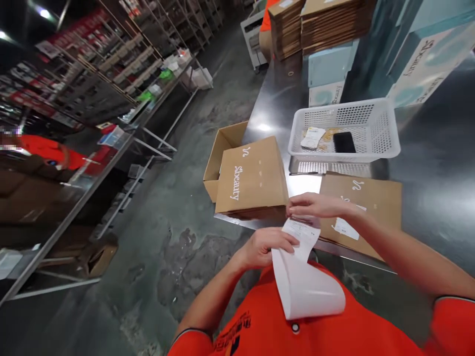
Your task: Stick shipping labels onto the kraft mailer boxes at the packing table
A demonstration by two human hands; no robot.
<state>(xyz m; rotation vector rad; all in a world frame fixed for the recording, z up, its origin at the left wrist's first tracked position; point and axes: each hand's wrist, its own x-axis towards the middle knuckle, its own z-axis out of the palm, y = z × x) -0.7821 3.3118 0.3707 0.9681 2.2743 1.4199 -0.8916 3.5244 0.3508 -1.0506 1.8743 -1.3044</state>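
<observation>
My left hand grips a long white strip of labels, thumb below and fingers on top. Small print covers the strip's upper part, while its blank lower end curls against my orange shirt. Just above the strip's top edge is my right hand, its fingers pressed together beside the corner of a cardboard stack marked "beauty". What those fingertips pinch, if anything, is hidden. Under my right forearm lies a flat brown carton with a white label on it.
On the metal table stands a white basket holding a phone and paper slips. Behind are light-blue boxes and folded cartons. An open carton adjoins the stack. Across the aisle, a person in orange works.
</observation>
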